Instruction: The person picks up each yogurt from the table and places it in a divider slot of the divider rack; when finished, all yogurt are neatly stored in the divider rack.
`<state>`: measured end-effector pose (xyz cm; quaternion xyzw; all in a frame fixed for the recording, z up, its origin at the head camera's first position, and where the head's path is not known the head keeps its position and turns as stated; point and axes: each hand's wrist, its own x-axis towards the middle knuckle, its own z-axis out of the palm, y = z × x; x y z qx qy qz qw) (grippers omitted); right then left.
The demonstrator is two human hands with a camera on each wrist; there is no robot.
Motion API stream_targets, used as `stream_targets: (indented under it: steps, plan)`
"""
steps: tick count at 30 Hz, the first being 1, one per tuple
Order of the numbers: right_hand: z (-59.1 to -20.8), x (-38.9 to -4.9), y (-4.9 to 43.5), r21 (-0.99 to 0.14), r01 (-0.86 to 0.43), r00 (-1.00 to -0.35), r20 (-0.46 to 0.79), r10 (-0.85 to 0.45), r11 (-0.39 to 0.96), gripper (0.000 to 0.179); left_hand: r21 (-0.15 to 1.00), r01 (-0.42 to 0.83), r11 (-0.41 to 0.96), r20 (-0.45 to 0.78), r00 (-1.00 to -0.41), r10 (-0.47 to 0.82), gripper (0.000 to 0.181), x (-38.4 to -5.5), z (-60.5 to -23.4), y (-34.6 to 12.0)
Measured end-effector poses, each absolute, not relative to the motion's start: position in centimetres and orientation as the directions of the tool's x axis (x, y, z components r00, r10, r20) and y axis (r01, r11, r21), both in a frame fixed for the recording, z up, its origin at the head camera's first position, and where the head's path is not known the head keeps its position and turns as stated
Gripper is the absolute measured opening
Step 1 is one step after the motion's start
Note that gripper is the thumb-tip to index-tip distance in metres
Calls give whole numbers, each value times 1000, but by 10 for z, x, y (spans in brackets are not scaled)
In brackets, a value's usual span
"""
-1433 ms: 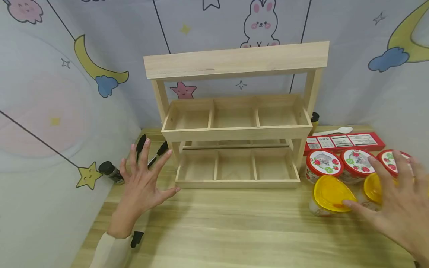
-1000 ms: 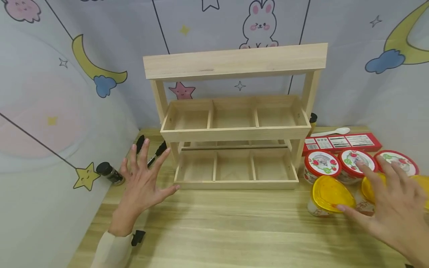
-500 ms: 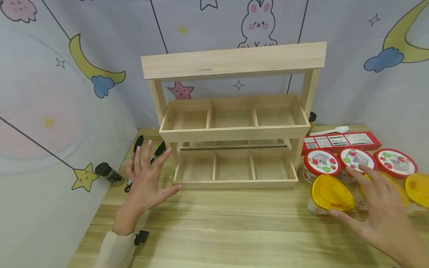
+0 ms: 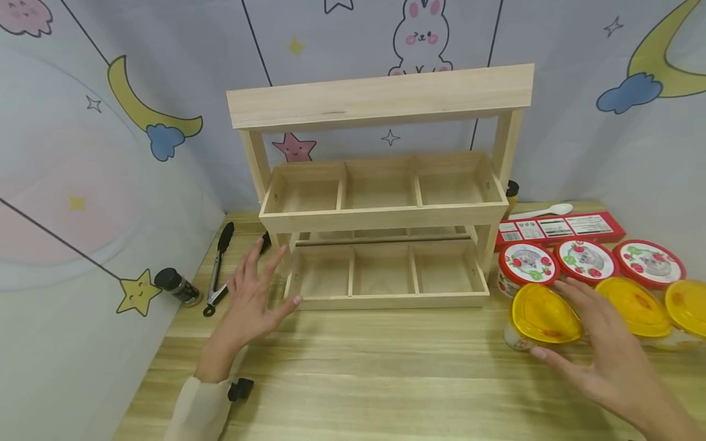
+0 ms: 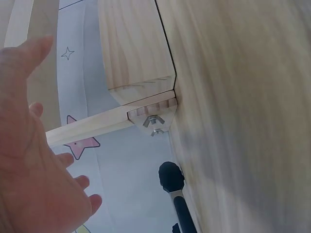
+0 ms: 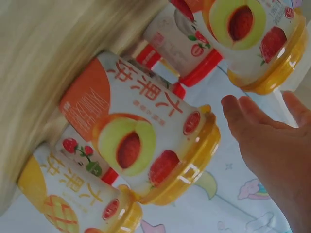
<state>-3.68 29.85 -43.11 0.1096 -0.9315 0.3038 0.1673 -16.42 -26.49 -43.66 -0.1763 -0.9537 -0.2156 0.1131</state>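
Note:
My right hand hovers around the leftmost yellow-lidded fruit cup, thumb in front and fingers behind its lid. Whether skin touches the cup is unclear. Two more yellow-lidded cups, including the middle one, stand to its right. In the right wrist view, printed fruit shows on a cup near the hand. My left hand holds nothing, fingers spread, beside the left end of a two-tier wooden rack. The left wrist view shows it apart from the rack's wing-nut joint.
Red-lidded cups line up behind the yellow ones, with a red box and white spoon farther back. Tongs and a black-capped spice jar lie at left. A patterned cloth surrounds the table.
My right hand has moved left, from above the right-hand cups to the leftmost yellow-lidded one. My left hand has shifted slightly right, so more of the tongs shows.

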Motion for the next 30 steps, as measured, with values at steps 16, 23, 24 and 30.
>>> stream_targets:
  steps: [16, 23, 24, 30]
  plan:
    - [-448, -38, 296, -557, -209, -961, 268, -65, 804, 103, 518, 455, 724, 232, -889, 394, 88, -169, -446, -273]
    - [-452, -40, 295, -579, -234, -950, 307, -57, 781, 98, 495, 515, 699, 257, -856, 449, 86, -172, -448, -274]
    - [-453, -40, 295, -581, -234, -950, 308, -56, 779, 97, 487, 521, 701, 261, -853, 453, 85, -173, -448, -274]
    - [-459, -42, 296, -593, -248, -943, 330, -49, 766, 93, 513, 533, 673, 266, -844, 465, 87, -177, -452, -277]
